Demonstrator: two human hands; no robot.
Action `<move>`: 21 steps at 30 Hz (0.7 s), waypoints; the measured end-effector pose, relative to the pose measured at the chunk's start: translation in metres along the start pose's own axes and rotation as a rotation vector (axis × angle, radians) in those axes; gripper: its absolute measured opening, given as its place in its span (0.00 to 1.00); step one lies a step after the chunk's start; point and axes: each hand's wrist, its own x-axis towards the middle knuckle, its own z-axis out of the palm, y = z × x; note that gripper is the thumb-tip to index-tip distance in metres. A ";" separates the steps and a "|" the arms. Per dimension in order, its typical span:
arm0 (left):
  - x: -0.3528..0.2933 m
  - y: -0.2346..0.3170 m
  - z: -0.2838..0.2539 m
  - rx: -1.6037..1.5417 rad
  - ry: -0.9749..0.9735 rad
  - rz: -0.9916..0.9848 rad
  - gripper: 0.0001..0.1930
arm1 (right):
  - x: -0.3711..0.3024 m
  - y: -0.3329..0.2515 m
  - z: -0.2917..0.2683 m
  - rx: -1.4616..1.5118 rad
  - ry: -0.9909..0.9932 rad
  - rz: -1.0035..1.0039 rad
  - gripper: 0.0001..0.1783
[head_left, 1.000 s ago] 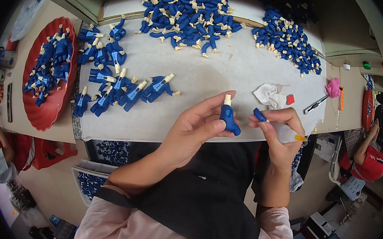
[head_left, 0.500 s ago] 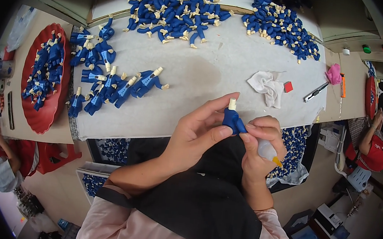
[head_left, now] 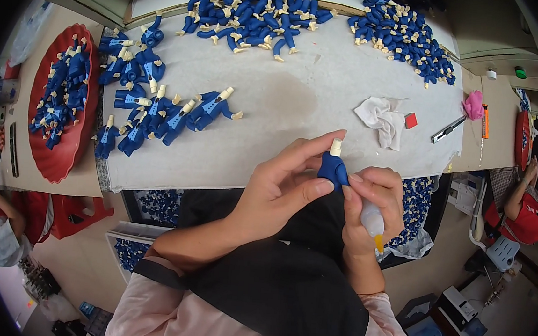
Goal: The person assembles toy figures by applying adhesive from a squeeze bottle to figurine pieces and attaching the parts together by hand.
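Left hand point(head_left: 280, 191) fingers pinched on blue figure point(head_left: 333, 168), cream neck peg up, right hand point(head_left: 368, 199) curled round small bottle point(head_left: 373, 220), fingertips touching figure, above worktop point(head_left: 286, 118) edge.

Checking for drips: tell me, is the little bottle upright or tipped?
Tipped. In the right hand, the bottle slants with its orange tip down, away from the blue figure.

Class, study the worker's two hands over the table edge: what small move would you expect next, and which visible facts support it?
Probably setting the blue figure torso among the assembled figures. The left hand pinches it, the right hand presses against it while palming a small glue bottle with its tip turned away.
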 end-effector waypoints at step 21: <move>-0.003 0.007 -0.005 0.395 -0.060 0.160 0.24 | 0.002 0.001 -0.005 -0.060 -0.078 -0.152 0.16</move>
